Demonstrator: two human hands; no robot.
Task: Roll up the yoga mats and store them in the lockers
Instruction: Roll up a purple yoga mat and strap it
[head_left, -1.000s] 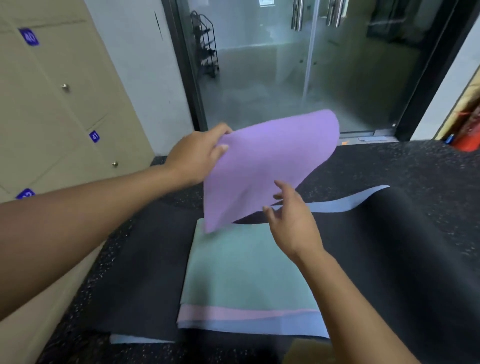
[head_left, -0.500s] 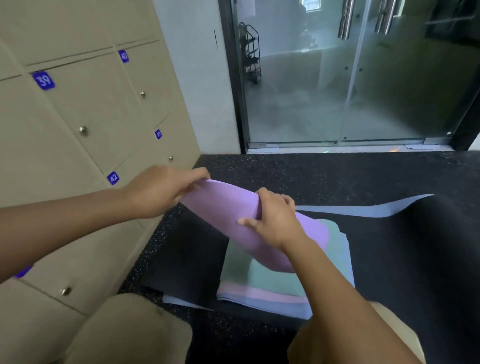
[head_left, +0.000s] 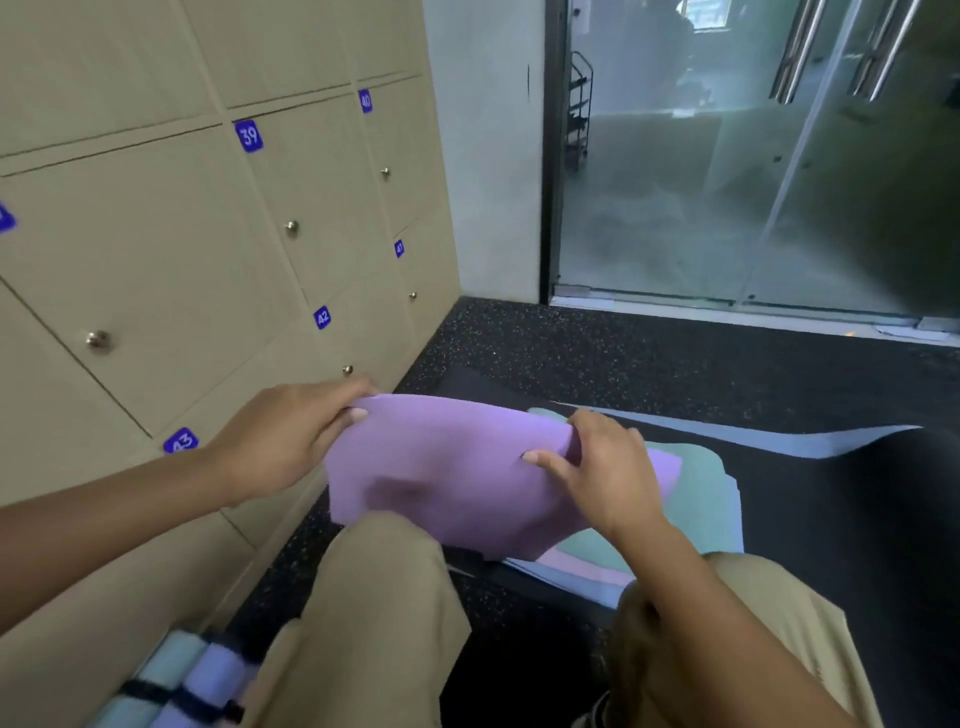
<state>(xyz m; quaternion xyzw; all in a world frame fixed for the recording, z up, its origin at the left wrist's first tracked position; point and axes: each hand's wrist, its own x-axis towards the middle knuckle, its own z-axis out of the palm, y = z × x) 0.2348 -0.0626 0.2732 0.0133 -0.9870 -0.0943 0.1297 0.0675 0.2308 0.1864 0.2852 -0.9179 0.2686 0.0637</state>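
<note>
1. The purple mat (head_left: 457, 473) is curled into a loose roll, lifted above the stack of mats (head_left: 691, 519) on the floor (head_left: 649, 358).
2. The left hand (head_left: 280, 441) has its grip clenched on the roll's end nearest the lockers (head_left: 171, 249), thumb on top of the purple edge.
3. The right hand (head_left: 602, 467) grasps the roll's other end, fingers curled over the top fold, above the stack.
4. The stack, green over pink over light blue, lies on a black mat (head_left: 831, 519) spread away from the lockers.
5. The person's knees in tan trousers (head_left: 379, 597) sit just in front of the stack.
6. A rolled bundle of striped mats (head_left: 182, 686) lies against the lockers' base.
7. A glass door (head_left: 727, 156) stands beyond the lockers' far end.
</note>
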